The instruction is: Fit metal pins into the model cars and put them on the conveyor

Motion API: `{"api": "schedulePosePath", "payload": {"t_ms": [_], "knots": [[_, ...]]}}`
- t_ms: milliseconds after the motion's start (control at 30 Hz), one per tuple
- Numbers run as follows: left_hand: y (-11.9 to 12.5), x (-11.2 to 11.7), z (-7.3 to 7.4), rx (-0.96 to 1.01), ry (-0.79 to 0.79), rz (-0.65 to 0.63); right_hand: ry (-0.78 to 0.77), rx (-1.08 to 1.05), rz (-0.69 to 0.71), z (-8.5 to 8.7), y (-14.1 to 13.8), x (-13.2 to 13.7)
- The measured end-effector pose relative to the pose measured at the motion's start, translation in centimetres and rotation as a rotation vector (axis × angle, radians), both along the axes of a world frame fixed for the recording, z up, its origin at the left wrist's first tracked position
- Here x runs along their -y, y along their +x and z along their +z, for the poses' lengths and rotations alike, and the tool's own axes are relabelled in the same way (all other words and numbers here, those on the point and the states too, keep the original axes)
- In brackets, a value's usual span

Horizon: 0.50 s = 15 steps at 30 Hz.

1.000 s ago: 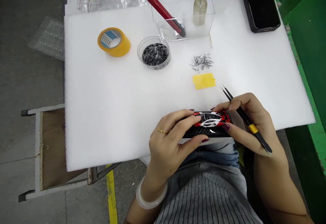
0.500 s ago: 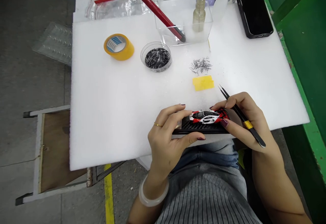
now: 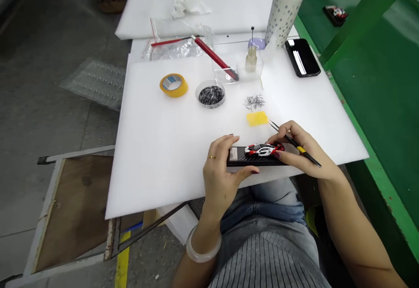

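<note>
A small red, white and black model car (image 3: 263,149) sits on a black base (image 3: 252,157) at the near edge of the white foam sheet (image 3: 163,148). My left hand (image 3: 221,170) grips the base's left end, thumb underneath. My right hand (image 3: 299,153) holds the car's right end with its fingertips and also carries black tweezers (image 3: 291,141), tips pointing up-left toward a yellow pad (image 3: 257,118). A heap of thin black pins (image 3: 254,102) lies just beyond the pad.
A round dish of black pins (image 3: 211,94), a yellow tape roll (image 3: 173,84), a clear box (image 3: 237,63) with a red-handled tool (image 3: 214,58) and small bottle (image 3: 251,58), a phone (image 3: 302,58) and a dotted flask (image 3: 284,11) stand further back. Green bench at right.
The view has pulled back and tilted up, showing more of the table. The car and base now lie flatter in my hands; both grips are unchanged.
</note>
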<state>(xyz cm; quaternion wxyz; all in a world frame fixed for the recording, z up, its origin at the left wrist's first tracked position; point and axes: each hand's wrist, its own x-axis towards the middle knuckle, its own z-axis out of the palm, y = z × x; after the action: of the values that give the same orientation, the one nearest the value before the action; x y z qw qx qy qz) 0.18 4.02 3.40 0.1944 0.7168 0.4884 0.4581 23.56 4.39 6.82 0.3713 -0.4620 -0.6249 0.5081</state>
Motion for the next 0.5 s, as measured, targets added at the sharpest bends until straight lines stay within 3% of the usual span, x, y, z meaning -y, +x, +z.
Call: {"api": "schedulePosePath", "payload": {"t_ms": [100,233,400,500], "knots": [[-0.4,0.2,-0.3,-0.004,0.043,0.017,-0.006,-0.137,-0.104,-0.6,0.0,0.6],[-0.9,0.4,-0.4,-0.023,0.05,0.038,0.082,-0.16,-0.425,-0.7,1.9,1.6],[-1.4,0.5,-0.5,-0.017,0.07,-0.013,0.243,0.026,-0.99,-1.6,8.2,2.6],[-1.6,0.4,-0.9,-0.032,0.075,-0.033,0.305,0.15,-1.184,-2.7,12.8,3.3]]}}
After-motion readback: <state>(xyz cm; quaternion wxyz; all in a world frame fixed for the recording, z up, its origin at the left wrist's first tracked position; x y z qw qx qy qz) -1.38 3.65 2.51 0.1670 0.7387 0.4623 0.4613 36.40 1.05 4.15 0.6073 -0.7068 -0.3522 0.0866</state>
